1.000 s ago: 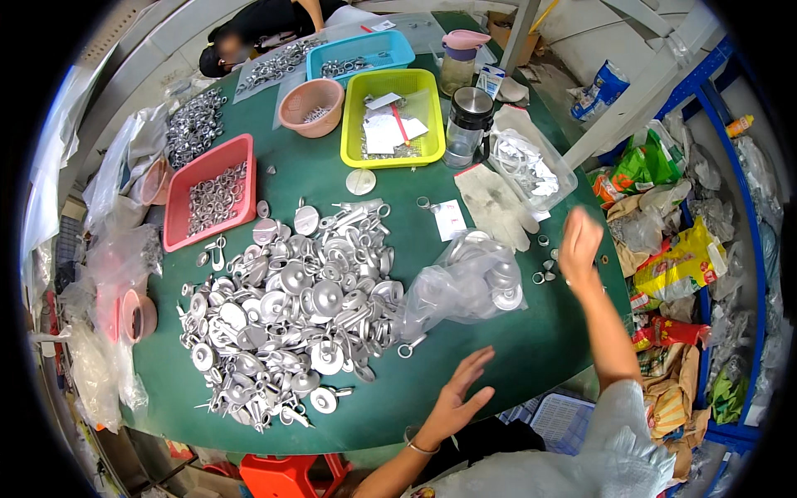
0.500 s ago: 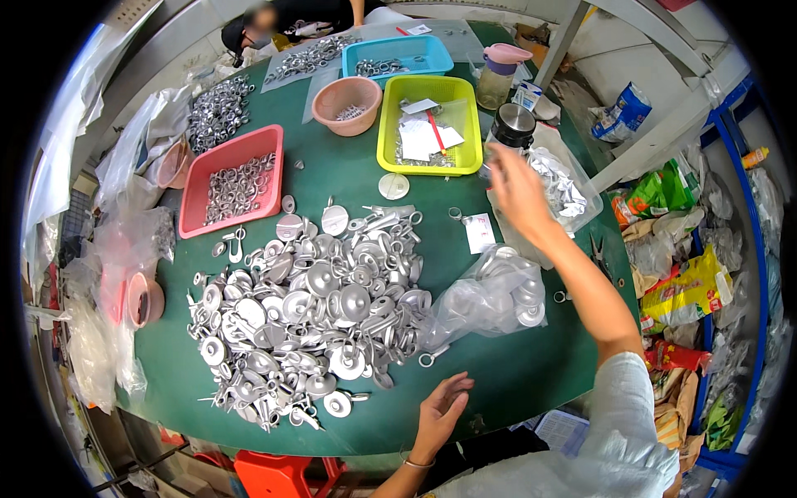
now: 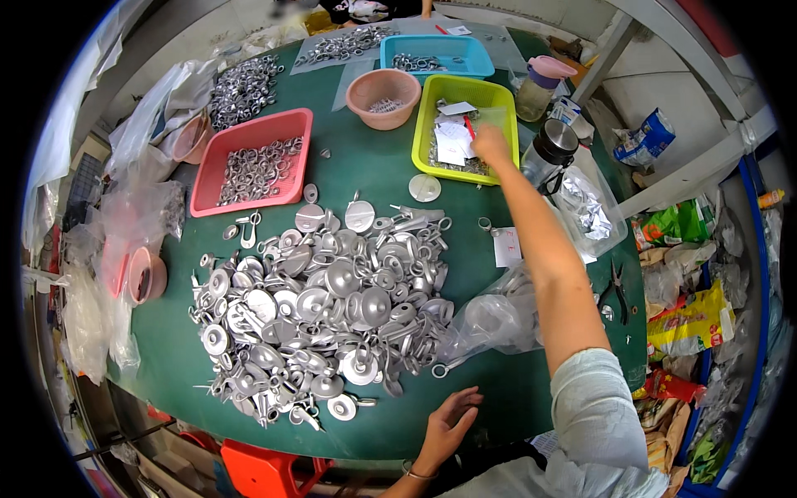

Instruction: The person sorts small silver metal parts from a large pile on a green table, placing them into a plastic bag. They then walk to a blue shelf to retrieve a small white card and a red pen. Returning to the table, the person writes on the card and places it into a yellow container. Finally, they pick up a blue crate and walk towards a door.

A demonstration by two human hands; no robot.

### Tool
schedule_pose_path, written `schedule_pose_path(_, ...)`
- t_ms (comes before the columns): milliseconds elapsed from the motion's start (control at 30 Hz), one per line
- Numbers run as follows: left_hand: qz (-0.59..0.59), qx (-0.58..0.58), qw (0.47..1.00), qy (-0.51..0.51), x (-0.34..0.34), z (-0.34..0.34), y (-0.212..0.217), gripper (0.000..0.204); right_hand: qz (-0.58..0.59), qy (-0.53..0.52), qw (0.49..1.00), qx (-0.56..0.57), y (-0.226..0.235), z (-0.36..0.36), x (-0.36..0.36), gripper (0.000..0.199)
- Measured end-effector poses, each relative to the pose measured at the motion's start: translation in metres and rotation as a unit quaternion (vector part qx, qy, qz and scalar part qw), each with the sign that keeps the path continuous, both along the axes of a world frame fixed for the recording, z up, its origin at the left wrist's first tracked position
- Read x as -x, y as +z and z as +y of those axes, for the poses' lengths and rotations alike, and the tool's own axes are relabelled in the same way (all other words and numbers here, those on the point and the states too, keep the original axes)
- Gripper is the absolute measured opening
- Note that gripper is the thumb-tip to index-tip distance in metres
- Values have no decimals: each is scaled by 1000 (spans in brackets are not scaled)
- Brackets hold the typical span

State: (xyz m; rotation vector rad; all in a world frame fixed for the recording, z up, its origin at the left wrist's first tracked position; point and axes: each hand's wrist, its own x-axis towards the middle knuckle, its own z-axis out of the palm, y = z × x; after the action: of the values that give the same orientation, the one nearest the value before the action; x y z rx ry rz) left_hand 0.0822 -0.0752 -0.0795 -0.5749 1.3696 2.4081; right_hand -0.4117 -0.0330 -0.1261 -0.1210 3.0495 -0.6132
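My right hand [image 3: 491, 148] reaches into the yellow-green basket [image 3: 422, 158], its fingers closed at the lower end of a slim red pen-like stick [image 3: 469, 127]. White paper slips [image 3: 453, 143] lie beside it, over small metal pieces. My left hand [image 3: 452, 417] rests empty by the table's near edge, fingers loosely apart. In front of it spreads a large heap of silver metal parts [image 3: 340, 280], round discs and ringed stems. A clear plastic bag [image 3: 490, 319] of similar discs lies right of the heap, partly hidden by my right forearm.
Left of centre stands a pink basket [image 3: 305, 158] of metal rings. Behind are a peach bowl [image 3: 355, 98] and a blue tray [image 3: 452, 45]. A dark-lidded flask [image 3: 544, 156], a clear tub [image 3: 610, 228] with foil and pliers [image 3: 616, 290] sit right. Another person is at the far edge.
My right hand has moved from beside the flask, leftward and away from me, into the yellow-green basket at the red stick. My left hand stays nearly still. The whole view has shifted slightly.
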Motion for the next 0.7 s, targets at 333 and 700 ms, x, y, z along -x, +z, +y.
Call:
schedule_pose_path(333,8,125,987,101,-9,-4,-17,27,-254,-44,819,512,44,10,3,12)
schedule_pose_path(700,-31,202,971,121,-9,-6,-24,24,-135,-235,762,588,-18,-48,69,9)
